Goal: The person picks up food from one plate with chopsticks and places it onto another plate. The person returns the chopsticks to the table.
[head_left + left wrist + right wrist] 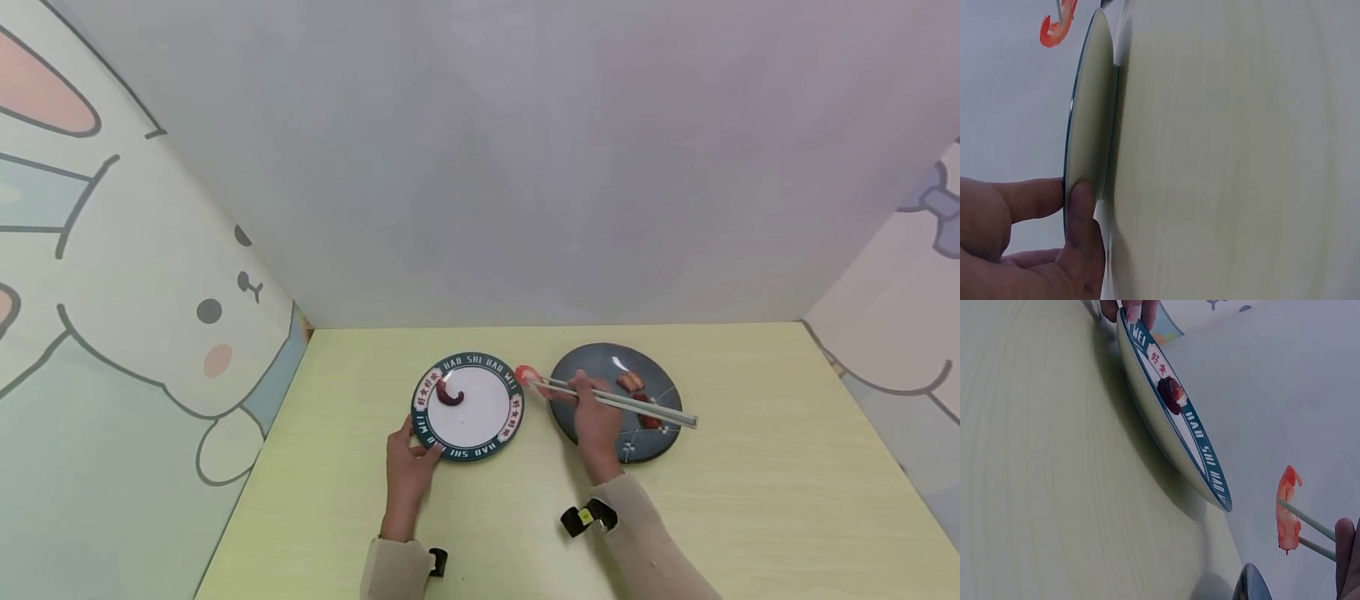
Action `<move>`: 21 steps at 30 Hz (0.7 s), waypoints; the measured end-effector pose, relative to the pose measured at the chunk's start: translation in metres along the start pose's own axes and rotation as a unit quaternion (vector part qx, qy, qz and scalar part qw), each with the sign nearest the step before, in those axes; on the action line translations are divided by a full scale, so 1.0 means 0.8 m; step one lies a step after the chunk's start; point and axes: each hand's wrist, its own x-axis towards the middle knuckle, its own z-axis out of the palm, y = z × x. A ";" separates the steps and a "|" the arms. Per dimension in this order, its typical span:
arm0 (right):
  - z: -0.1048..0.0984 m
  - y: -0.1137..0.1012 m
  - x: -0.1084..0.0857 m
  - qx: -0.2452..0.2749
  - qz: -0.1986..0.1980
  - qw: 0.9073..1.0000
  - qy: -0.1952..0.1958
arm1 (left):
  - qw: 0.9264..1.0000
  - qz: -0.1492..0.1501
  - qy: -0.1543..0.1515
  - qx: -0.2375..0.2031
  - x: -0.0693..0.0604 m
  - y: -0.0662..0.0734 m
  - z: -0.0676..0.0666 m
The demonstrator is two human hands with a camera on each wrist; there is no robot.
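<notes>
Your left hand [408, 477] pinches the lettered plate [480, 419] at eight o'clock; your right hand [599, 429], hiding part of the dark plate [588, 358] and mostly cropped in its wrist view, grips chopsticks [670, 415] holding a shrimp [1286, 487] off the lettered plate's two o'clock
</notes>
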 end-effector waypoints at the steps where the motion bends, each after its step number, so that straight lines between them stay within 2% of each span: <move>1: -0.002 0.000 0.001 -0.005 -0.002 1.000 0.005 | 1.000 0.000 0.000 0.000 0.000 0.000 0.000; 3: -0.006 0.000 0.004 0.000 -0.012 1.000 0.018 | 1.000 0.000 0.001 0.000 0.001 0.000 0.000; 8: -0.013 -0.002 0.010 0.107 -0.016 0.994 0.032 | 1.000 0.000 0.000 0.005 0.001 0.001 0.000; 10: -0.017 -0.003 0.011 0.130 -0.012 0.991 0.035 | 1.000 -0.001 -0.001 0.006 0.001 0.000 0.000; 15: -0.026 -0.006 0.011 0.097 -0.009 0.994 0.049 | 1.000 0.001 -0.004 0.011 0.001 0.000 0.000; 21: -0.034 -0.002 0.015 0.102 -0.017 0.993 0.065 | 1.000 -0.002 -0.004 0.017 0.002 0.002 -0.001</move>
